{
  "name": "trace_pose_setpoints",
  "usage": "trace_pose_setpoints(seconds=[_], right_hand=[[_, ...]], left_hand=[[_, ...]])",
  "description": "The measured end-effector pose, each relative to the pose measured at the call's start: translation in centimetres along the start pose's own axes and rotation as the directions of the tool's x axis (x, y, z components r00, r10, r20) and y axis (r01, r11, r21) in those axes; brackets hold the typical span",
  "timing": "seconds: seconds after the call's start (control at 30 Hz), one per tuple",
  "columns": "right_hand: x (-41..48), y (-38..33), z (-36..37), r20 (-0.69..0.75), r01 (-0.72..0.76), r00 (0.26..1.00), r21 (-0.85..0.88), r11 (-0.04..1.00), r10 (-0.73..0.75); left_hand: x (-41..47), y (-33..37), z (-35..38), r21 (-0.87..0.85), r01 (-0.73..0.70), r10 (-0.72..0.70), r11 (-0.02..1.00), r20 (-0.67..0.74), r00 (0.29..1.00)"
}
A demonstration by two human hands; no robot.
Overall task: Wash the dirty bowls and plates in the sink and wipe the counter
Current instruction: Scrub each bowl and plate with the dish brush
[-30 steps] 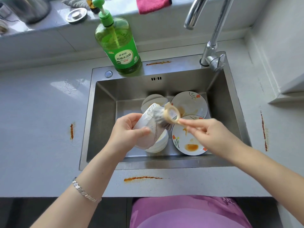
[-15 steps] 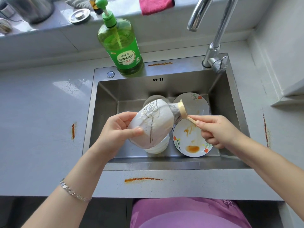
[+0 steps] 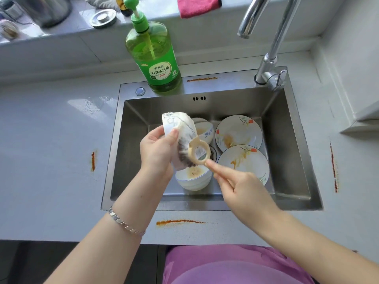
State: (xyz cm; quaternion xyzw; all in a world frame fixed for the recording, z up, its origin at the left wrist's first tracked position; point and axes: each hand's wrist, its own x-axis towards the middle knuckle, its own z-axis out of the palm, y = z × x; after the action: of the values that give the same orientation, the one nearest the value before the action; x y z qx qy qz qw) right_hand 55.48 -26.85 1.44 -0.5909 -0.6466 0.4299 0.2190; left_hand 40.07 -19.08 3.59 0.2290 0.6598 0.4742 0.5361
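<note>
My left hand (image 3: pixel 156 149) grips a white bowl (image 3: pixel 178 128) tipped on its side above the steel sink (image 3: pixel 291 152). My right hand (image 3: pixel 240 185) holds the handle of a dish brush (image 3: pixel 198 152), whose dark bristles press against the bowl's outer wall. Below them a stained bowl (image 3: pixel 193 178) sits stacked on another. A blue-patterned bowl (image 3: pixel 205 130) lies behind. Two flowered plates (image 3: pixel 239 133) (image 3: pixel 244 163) smeared with orange sauce lie at the sink's right.
A green dish-soap bottle (image 3: pixel 153 56) stands on the sink's back rim, the tap (image 3: pixel 266 48) at the back right. Orange sauce streaks mark the counter (image 3: pixel 51 160) at left, right and front (image 3: pixel 178 221). A pink cloth (image 3: pixel 196 5) hangs on the ledge.
The bowl has been turned in my left hand, its rim now up and to the left. The brush has moved down and left along the bowl's outer wall.
</note>
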Motion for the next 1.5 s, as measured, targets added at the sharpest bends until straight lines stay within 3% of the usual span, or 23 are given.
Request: trace_pose_setpoints(seconds=[0.23, 0.33, 0.47, 0.6, 0.77, 0.87, 1.03, 1.23, 1.37, 1.5], right_hand=[[5.3, -0.7, -1.6, -0.179, -0.055, 0.982, 0.031, 0.998, 0.059], [3.5, -0.9, -1.4, -0.156, -0.006, 0.988, -0.046, 0.999, -0.001], [-0.6, -0.3, -0.2, 0.005, 0.049, 0.999, -0.094, 0.994, -0.049], [2.5, 0.2, -0.6, -0.138, 0.004, 0.990, -0.004, 1.000, -0.005], [0.0, -0.1, 1.7, -0.132, 0.075, 0.988, -0.011, 0.997, -0.075], [0.0, 1.0, 2.1, -0.138, 0.004, 0.990, 0.107, 0.994, 0.011], [0.5, -0.1, 2.1, -0.083, -0.147, 0.974, 0.478, 0.866, 0.212], [1.3, 0.7, 2.1, -0.013, -0.318, 0.913, 0.603, 0.732, 0.407], [0.4, 0.7, 1.4, 0.075, -0.342, 0.913, 0.675, 0.654, 0.400], [0.4, 1.5, 0.8, 0.166, -0.430, 0.865, 0.734, 0.527, 0.474]], left_hand=[[-0.9, -0.6, -0.1, 0.053, -0.077, 0.072, 0.996, 0.085, 0.994], [-0.8, -0.5, -0.3, 0.051, -0.059, 0.055, 0.997, 0.070, 0.996], [-0.8, -0.4, -0.7, -0.002, -0.020, 0.020, 1.000, -0.008, 1.000], [-1.0, -0.6, -0.3, 0.000, -0.061, 0.061, 0.998, 0.016, 0.998], [-0.3, 0.4, 0.5, -0.195, -0.031, 0.012, 0.980, -0.093, 0.996], [-0.2, 0.5, 0.6, -0.288, -0.036, 0.000, 0.957, -0.127, 0.992], [-0.3, 0.5, 0.9, -0.417, -0.014, -0.034, 0.909, -0.108, 0.994], [-0.7, 0.5, 0.8, -0.415, -0.011, -0.026, 0.910, -0.082, 0.996], [-0.8, 0.7, 0.8, -0.380, -0.038, 0.025, 0.924, -0.039, 0.999], [-1.0, 0.4, 1.0, -0.330, -0.029, 0.027, 0.943, -0.011, 1.000]])
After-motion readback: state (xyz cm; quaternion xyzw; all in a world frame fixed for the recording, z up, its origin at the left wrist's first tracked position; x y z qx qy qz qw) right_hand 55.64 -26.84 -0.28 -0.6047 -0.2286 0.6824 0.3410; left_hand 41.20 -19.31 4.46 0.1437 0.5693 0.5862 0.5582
